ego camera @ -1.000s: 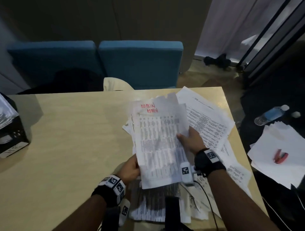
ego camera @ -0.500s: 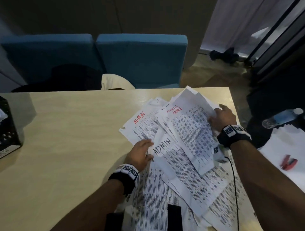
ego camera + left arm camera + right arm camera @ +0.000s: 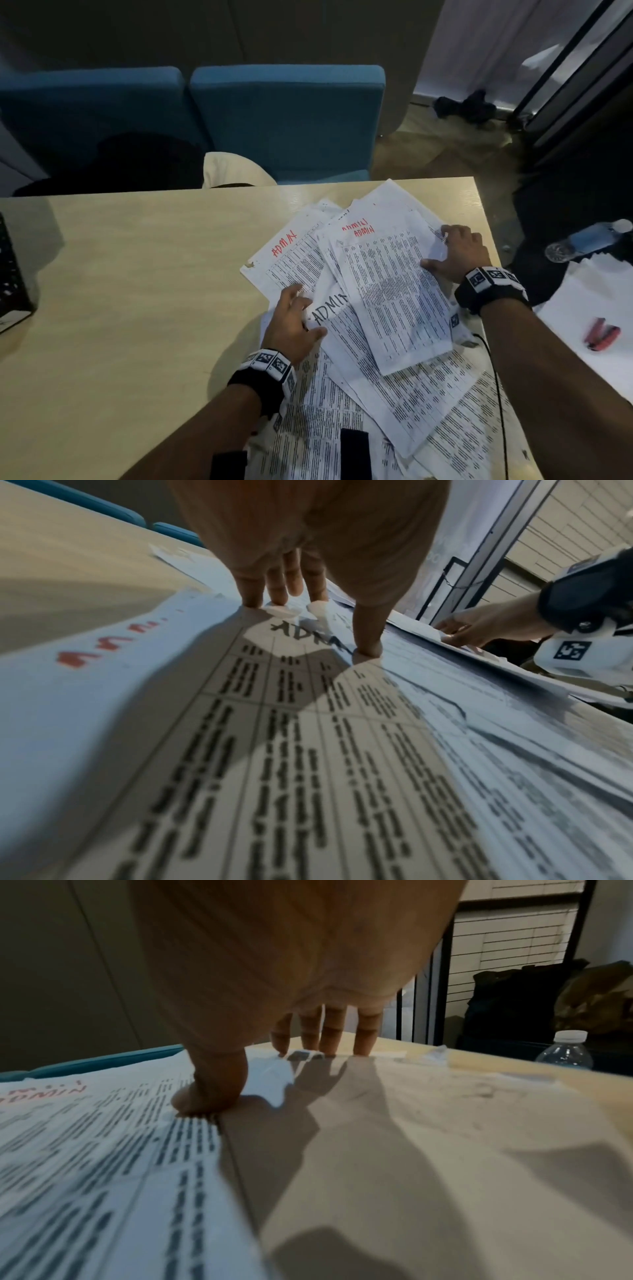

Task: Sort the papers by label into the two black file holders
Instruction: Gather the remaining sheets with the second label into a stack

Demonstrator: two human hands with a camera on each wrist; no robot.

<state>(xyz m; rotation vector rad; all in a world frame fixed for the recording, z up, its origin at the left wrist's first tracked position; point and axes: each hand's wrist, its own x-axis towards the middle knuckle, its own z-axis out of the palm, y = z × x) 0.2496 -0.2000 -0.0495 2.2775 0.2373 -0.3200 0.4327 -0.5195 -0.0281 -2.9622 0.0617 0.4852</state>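
Here I rest both hands, left and right, flat and unclenched on the papers between them, long axes running away from me, holder far left.

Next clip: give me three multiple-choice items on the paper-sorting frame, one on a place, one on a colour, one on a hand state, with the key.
1. Where does the left hand rest?
A. on the water bottle
B. on the sheet lettered ADMIN in black
C. on the chair

2. What colour is the ADMIN lettering on the top sheet?
A. red
B. green
C. blue

3. How is the right hand?
A. curled into a fist in the air
B. gripping the stapler
C. fingers spread, pressing the papers

Key: B, its fingertips touch beside the black word; A, red letters at that sheet's head; C, straight fingers lie on the pile.
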